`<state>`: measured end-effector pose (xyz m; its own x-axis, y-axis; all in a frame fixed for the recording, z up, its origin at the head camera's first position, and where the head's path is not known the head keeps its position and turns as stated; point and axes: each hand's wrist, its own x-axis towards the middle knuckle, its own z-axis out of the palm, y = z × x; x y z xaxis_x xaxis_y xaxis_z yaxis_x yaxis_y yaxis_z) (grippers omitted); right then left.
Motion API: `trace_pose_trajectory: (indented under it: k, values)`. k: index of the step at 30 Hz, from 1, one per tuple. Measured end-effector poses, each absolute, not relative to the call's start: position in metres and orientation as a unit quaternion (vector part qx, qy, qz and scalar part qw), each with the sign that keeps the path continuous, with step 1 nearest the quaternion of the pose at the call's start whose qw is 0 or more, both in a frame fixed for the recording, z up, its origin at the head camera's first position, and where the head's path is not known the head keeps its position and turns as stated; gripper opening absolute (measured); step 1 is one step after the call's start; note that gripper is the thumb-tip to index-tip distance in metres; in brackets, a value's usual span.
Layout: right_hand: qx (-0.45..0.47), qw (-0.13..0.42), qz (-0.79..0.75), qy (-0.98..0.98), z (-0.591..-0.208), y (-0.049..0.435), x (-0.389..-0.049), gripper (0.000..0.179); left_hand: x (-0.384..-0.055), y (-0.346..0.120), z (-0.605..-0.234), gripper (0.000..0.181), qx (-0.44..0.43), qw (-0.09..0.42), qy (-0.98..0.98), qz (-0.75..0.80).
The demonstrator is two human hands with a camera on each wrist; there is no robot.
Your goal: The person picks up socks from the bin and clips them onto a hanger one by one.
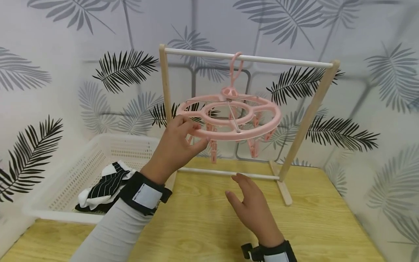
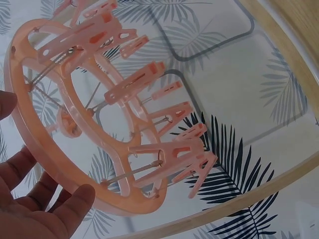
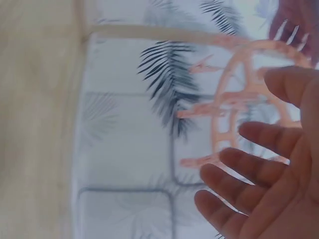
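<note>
A round pink clip hanger [image 1: 229,136] hangs by its hook [image 1: 236,67] from the rack's white top bar [image 1: 281,60]. My left hand [image 1: 175,143] holds the near left part of its outer ring, fingers over the rim and thumb below. In the left wrist view, several pink clothespins [image 2: 172,157] dangle from the ring, and none is seen gripping anything. My right hand [image 1: 255,209] hovers below and in front of the hanger, fingers parted and holding nothing. The right wrist view shows its spread fingers [image 3: 249,169] with the blurred hanger behind.
A white perforated basket [image 1: 55,215] stands at the left, holding black-and-white striped fabric pieces [image 1: 108,187] in a heap. The rack's wooden legs [image 1: 309,116] stand on the yellow wood-grain table [image 1: 203,218]. Leaf-patterned covering [image 1: 376,109] rises behind.
</note>
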<state>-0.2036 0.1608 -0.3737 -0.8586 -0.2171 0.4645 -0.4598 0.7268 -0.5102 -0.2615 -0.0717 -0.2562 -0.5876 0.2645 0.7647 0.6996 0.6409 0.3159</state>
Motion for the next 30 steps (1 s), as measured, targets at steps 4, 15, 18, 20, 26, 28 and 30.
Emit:
trace_pose_trajectory:
  k: [4,15,18,20,26,28,30]
  values:
    - [0.205,0.228,0.345,-0.887,-0.357,0.154,-0.204,0.051,-0.259,-0.072,-0.256,0.033,-0.287,0.347,-0.835,-0.316]
    - [0.222,0.131,0.513,-0.819,-0.32,0.126,-0.23,0.055,-0.254,-0.07,-0.257,0.035,-0.281,0.364,-0.832,-0.311]
    - [0.212,0.079,0.57,-0.79,-0.316,0.121,-0.243,0.056,-0.254,-0.07,-0.258,0.035,-0.277,0.364,-0.833,-0.312]
    - [0.211,0.049,0.6,-0.77,-0.314,0.12,-0.25,0.053,-0.254,-0.069,-0.258,0.036,-0.276,0.365,-0.833,-0.31]
    - [0.225,0.03,0.628,-0.745,-0.31,0.121,-0.262,0.031,-0.254,-0.068,-0.257,0.037,-0.277,0.375,-0.831,-0.304]
    - [0.225,0.037,0.625,-0.746,-0.308,0.12,-0.263,0.031,-0.254,-0.067,-0.256,0.037,-0.276,0.376,-0.83,-0.304]
    - [0.22,0.037,0.628,-0.746,-0.306,0.119,-0.264,0.032,-0.254,-0.067,-0.255,0.037,-0.274,0.378,-0.831,-0.302]
